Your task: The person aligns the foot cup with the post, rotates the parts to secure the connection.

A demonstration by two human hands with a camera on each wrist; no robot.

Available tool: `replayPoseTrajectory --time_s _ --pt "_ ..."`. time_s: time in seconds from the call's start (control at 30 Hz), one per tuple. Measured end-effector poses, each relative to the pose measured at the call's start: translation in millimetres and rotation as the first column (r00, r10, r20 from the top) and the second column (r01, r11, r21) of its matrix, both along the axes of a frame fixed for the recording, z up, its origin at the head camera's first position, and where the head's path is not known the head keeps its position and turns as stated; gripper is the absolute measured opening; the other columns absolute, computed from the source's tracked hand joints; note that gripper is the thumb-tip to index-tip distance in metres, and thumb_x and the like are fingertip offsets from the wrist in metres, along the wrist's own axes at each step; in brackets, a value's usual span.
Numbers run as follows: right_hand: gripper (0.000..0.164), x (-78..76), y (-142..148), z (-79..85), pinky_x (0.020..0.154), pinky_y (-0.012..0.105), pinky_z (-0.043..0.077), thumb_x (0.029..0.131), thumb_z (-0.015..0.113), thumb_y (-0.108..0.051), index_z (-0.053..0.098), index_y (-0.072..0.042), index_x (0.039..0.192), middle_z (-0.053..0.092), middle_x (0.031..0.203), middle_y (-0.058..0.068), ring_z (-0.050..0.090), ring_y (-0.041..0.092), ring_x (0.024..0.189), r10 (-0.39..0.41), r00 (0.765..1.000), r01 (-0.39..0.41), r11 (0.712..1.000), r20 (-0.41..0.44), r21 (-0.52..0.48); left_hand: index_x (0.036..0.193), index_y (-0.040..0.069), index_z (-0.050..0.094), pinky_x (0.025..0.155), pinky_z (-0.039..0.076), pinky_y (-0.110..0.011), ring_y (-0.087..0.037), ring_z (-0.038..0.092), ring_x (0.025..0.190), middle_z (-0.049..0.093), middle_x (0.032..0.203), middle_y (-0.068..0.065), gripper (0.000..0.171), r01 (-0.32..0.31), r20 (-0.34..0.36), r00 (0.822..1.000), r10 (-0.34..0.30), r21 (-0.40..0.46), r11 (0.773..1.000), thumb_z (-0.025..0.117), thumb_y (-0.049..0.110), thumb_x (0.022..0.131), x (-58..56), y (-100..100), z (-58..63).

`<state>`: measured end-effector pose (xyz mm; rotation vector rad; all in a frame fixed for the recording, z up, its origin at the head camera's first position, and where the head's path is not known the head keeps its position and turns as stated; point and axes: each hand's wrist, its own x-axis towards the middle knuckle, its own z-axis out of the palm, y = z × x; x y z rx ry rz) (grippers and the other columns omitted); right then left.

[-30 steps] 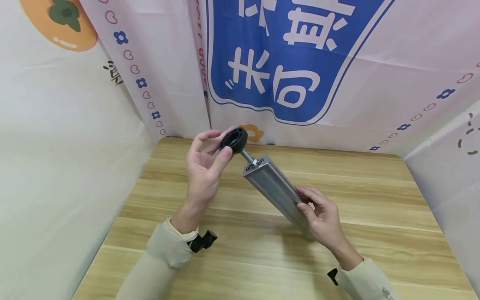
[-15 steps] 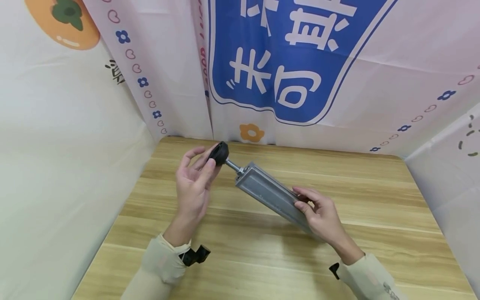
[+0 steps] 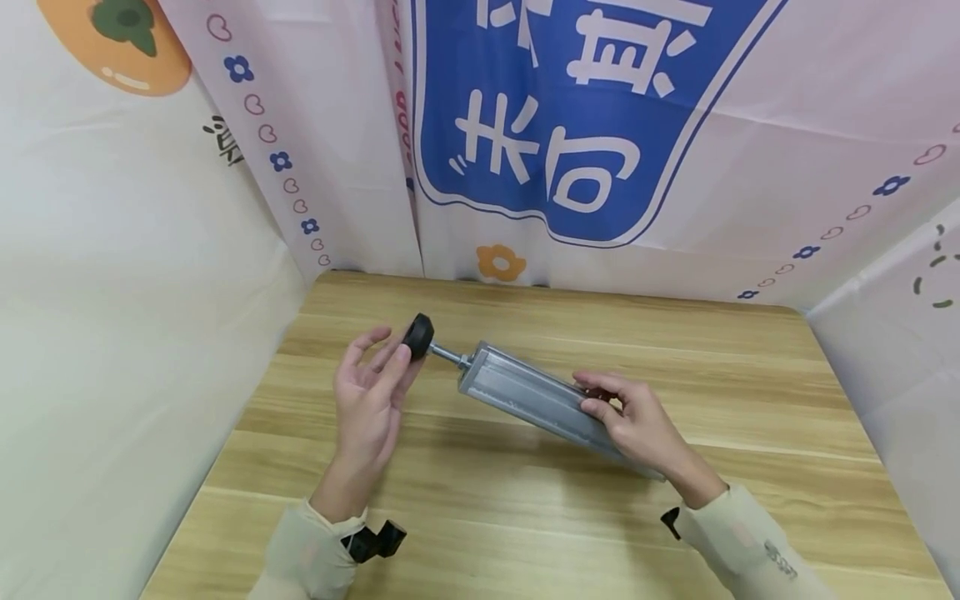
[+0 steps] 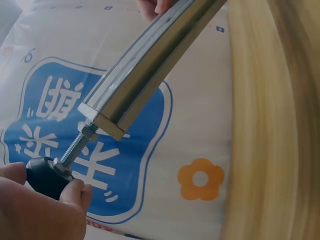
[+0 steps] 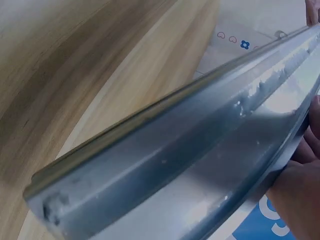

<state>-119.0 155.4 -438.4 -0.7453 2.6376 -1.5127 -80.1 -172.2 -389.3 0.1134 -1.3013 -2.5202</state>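
A grey metal profile bar slants over the table, its left end raised. From its end plate sticks a threaded rod with a nut near the plate. A round black levelling foot caps the rod's outer end. My left hand pinches the foot between thumb and fingers. My right hand grips the bar towards its far right end, thumb on the near face; its other fingers are partly hidden behind the bar. In the right wrist view the bar's ribbed side fills the middle.
Below lies a wood-grain table. A printed cloth with a blue panel hangs behind the table's back edge, and pale cloth walls stand at both sides. Each wrist wears a small black camera mount.
The foot and the bar's left end have swung down and left, bringing the bar flatter. My left hand moved with the foot; my right hand kept its grip, shifting only slightly.
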Motion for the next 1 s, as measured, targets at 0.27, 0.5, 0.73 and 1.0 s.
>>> replayPoseTrajectory --time_s 0.27,0.5,0.73,1.0 --pt "0.038 -8.2 -2 -3.6 0.083 0.026 0.059 0.098 0.070 -0.003 0.067 0.002 0.135 0.078 0.121 0.014 0.073 0.018 0.102 0.037 0.993 -0.042 0.998 0.114 0.044 0.128 0.006 0.052 0.100 0.057 -0.030 -0.017 0.078 0.106 0.077 0.112 -0.008 0.031 -0.015 0.120 0.993 0.010 0.039 0.999 0.060 -0.008 0.101 11.0 -6 -16.6" --pt "0.036 -15.0 -4 -5.2 0.078 0.024 0.056 0.100 0.069 -0.005 0.068 0.000 0.135 0.074 0.130 0.017 0.070 0.020 0.102 0.077 0.978 -0.094 0.992 0.191 0.083 0.127 0.006 0.051 0.099 0.058 -0.027 -0.014 0.079 0.101 0.078 0.104 -0.006 0.030 -0.027 0.216 0.976 0.016 0.050 0.998 0.061 -0.006 0.101 15.8 -10 -26.5" --pt "0.037 -24.8 -3 -13.9 0.075 0.021 0.055 0.101 0.066 -0.004 0.065 0.006 0.137 0.076 0.123 0.020 0.070 0.020 0.102 0.129 0.958 -0.152 0.986 0.257 0.069 0.131 0.007 0.048 0.100 0.057 -0.026 -0.012 0.078 0.102 0.077 0.104 -0.002 0.031 -0.036 0.327 0.945 0.034 0.001 0.999 0.057 -0.005 0.103 19.8 -14 -39.2" --pt "0.038 -33.6 -3 -24.0 0.077 0.021 0.057 0.101 0.064 -0.001 0.062 0.010 0.138 0.077 0.119 0.021 0.072 0.019 0.101 0.190 0.937 -0.214 0.976 0.293 0.050 0.134 0.004 0.044 0.105 0.055 -0.028 -0.011 0.075 0.108 0.070 0.117 -0.007 0.034 -0.034 0.379 0.924 0.055 -0.064 0.997 0.057 -0.002 0.104 23.7 -13 -54.5"
